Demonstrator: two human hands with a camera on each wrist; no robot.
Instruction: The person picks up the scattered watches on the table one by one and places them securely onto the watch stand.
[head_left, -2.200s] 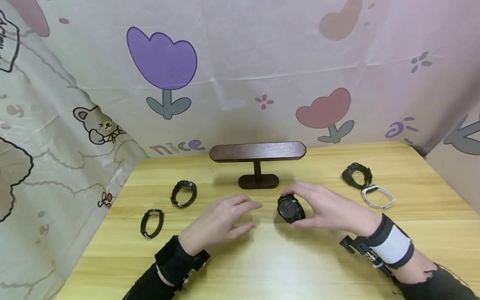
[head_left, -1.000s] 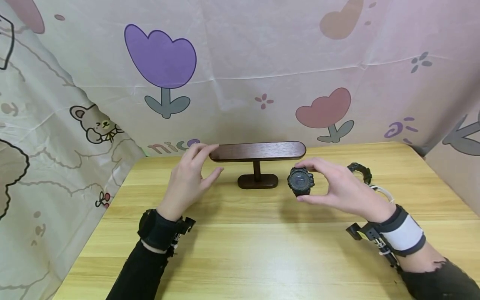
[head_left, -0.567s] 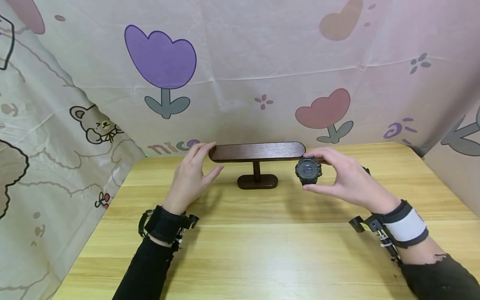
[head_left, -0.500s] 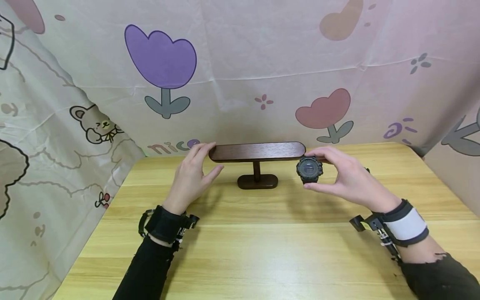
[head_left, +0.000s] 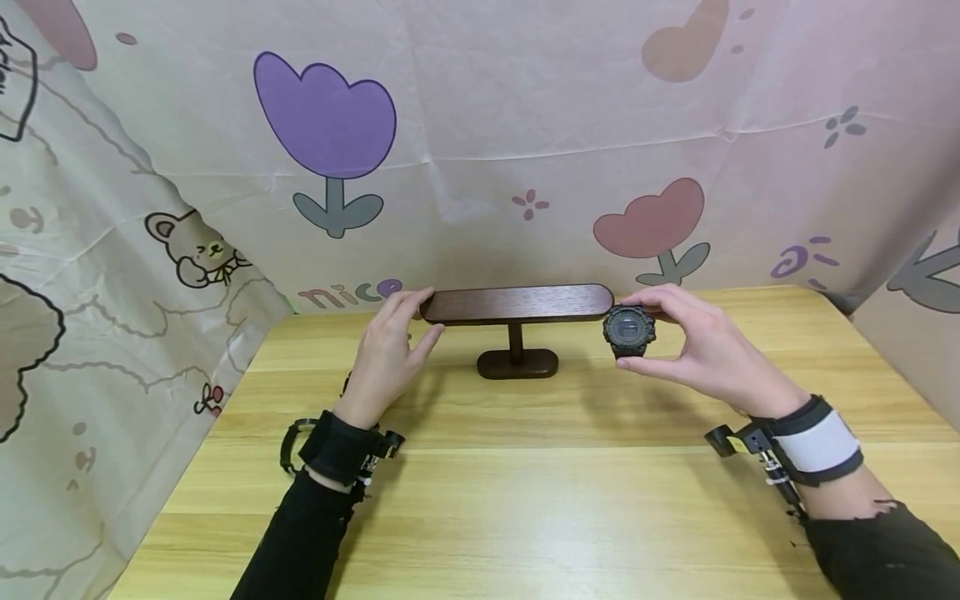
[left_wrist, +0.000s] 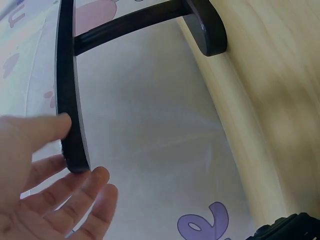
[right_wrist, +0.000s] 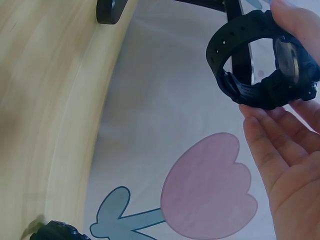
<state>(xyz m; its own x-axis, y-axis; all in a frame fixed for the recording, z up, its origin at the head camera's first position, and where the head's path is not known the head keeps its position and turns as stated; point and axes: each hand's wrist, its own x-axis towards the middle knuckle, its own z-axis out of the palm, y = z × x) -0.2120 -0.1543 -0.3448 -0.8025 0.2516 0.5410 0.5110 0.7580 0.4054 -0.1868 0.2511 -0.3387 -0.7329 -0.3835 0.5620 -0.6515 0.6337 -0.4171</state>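
Observation:
A dark brown wooden watch stand [head_left: 517,305], a T-shaped bar on a post and small base, stands near the back of the table. My left hand [head_left: 390,346] grips the bar's left end, thumb on one side and fingers round the other in the left wrist view. My right hand [head_left: 693,346] holds a black digital watch [head_left: 629,330] between thumb and fingers, dial facing me, just off the bar's right end. In the right wrist view its strap forms a closed loop [right_wrist: 216,55], and the bar's end [right_wrist: 242,65] shows through it.
A black band [head_left: 291,446] lies beside my left wrist, partly hidden. A black watch [left_wrist: 287,229] shows at the lower corner of the left wrist view, and a black object [right_wrist: 57,231] low in the right wrist view. A patterned cloth [head_left: 480,108] hangs behind the table [head_left: 525,517].
My right hand has carried the watch up and right to the bar's right end, covering the watch and white band behind. My left hand has come to the bar's left end and taken hold.

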